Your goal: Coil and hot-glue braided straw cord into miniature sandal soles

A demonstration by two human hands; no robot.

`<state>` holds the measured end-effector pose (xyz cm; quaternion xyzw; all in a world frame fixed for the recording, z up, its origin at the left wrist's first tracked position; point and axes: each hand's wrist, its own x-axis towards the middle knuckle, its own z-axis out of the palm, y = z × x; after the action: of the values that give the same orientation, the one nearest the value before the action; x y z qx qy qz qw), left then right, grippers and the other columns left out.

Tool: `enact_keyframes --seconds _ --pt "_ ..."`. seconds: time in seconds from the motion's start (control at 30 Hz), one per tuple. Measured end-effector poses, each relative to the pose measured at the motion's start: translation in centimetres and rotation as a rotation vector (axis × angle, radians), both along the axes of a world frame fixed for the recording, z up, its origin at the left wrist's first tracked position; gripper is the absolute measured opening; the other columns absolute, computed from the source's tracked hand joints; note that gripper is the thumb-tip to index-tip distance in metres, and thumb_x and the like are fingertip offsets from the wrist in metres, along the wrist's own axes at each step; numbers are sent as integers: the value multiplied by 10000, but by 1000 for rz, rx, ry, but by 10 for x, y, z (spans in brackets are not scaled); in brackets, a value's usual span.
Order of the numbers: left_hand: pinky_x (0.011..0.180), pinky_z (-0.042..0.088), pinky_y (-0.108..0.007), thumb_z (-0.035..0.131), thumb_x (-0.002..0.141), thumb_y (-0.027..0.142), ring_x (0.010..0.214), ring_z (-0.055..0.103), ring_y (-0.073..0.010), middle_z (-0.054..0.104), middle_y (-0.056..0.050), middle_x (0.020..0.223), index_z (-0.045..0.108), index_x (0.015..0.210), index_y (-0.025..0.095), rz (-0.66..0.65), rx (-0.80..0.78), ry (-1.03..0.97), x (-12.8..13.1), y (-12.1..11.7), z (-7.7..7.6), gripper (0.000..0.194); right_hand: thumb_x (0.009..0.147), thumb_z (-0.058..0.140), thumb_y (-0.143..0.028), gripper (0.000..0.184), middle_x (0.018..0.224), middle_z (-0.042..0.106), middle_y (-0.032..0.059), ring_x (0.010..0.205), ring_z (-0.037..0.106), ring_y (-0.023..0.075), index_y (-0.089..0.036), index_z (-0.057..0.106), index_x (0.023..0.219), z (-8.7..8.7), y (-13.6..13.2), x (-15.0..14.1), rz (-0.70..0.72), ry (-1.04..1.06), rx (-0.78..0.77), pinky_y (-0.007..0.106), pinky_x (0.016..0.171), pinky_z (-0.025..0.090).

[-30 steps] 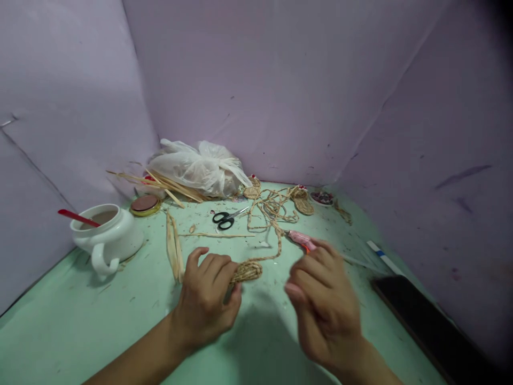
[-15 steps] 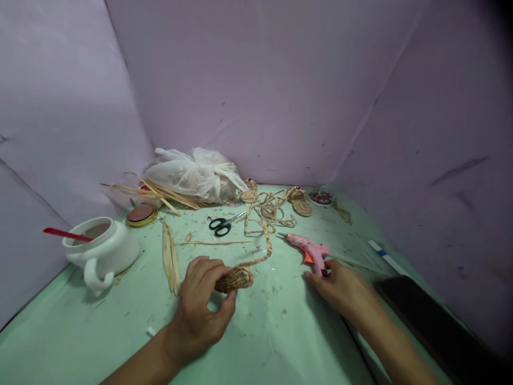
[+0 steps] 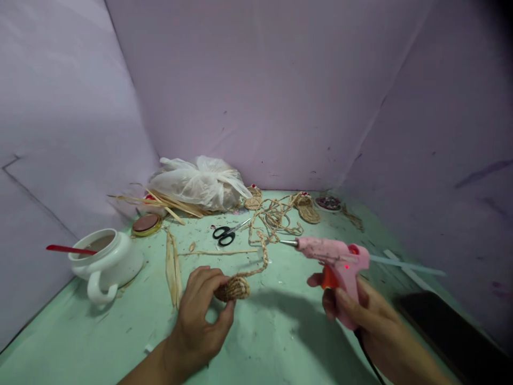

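Between the thumb and fingers of my left hand is a small woven straw slipper, partly covered by the fingers. A braided straw cord runs from it toward a loose tangle of cord farther back. My right hand grips a pink hot glue gun by its handle, with fingers at the orange trigger. The gun is raised above the table, its metal nozzle pointing left. A clear glue stick sticks out of its back, and a small red light glows on its side.
Black-handled scissors and straw strips lie mid-table. At left stands a white pot with a red-handled utensil. A plastic bag, two woven slippers and a dish sit along the back. A dark flat object lies right.
My right hand has picked the glue gun up off the table and raised it closer, nozzle still toward the left. My left hand keeps the woven slipper in nearly the same place.
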<state>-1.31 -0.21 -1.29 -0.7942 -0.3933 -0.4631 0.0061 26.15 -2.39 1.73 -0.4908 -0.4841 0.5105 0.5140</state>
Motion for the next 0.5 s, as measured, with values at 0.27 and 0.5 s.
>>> enact_keyframes --seconds 0.27,0.5 --pt "952 373 -464 551 782 75 970 517 -220 565 -97 983 510 1078 134 8 25 86 0 1 -1 305 819 579 -436 253 882 708 63 804 654 233 -244 713 911 -2 -14 5 119 -366 109 301 707 546" --pt "961 360 -491 552 789 104 959 527 -218 579 -92 979 502 1088 149 47 21 119 0 2 -1 306 818 555 -481 341 966 719 81 939 657 276 -256 725 1010 -9 -13 7 166 -507 96 359 832 534"
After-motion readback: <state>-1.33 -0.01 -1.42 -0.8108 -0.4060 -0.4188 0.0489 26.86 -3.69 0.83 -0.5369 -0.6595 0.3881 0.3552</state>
